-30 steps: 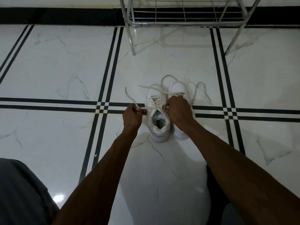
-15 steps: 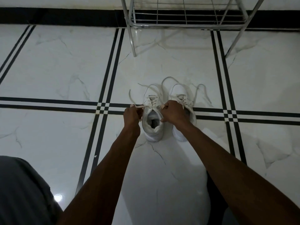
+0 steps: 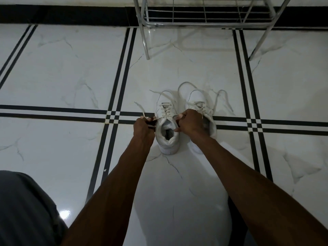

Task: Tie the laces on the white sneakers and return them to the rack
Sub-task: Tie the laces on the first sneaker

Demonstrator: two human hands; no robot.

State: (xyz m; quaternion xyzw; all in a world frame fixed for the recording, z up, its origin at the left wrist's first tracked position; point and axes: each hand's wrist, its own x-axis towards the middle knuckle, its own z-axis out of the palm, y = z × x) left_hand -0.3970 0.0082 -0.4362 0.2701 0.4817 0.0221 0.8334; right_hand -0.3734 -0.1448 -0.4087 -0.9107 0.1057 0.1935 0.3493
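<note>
Two white sneakers stand side by side on the floor, toes pointing away from me. The left sneaker (image 3: 166, 137) sits between my hands. My left hand (image 3: 143, 126) pinches one of its lace ends (image 3: 140, 108), which trails up and left. My right hand (image 3: 190, 123) grips the other lace at the shoe's collar and covers part of the right sneaker (image 3: 198, 98). The right sneaker's laces (image 3: 221, 98) lie loose on the tile. The metal shoe rack (image 3: 204, 18) stands beyond the shoes.
The floor is glossy white marble tile (image 3: 71, 68) with black double stripes (image 3: 122, 68). The rack's legs (image 3: 146, 43) come down just behind the shoes. My grey-clad knee (image 3: 23, 210) fills the lower left corner. A black skirting band (image 3: 62, 15) runs along the far wall.
My right hand has slid back off the tongue to the collar's right side. The left sneaker's opening now shows fully. My left hand stays beside it with the lace.
</note>
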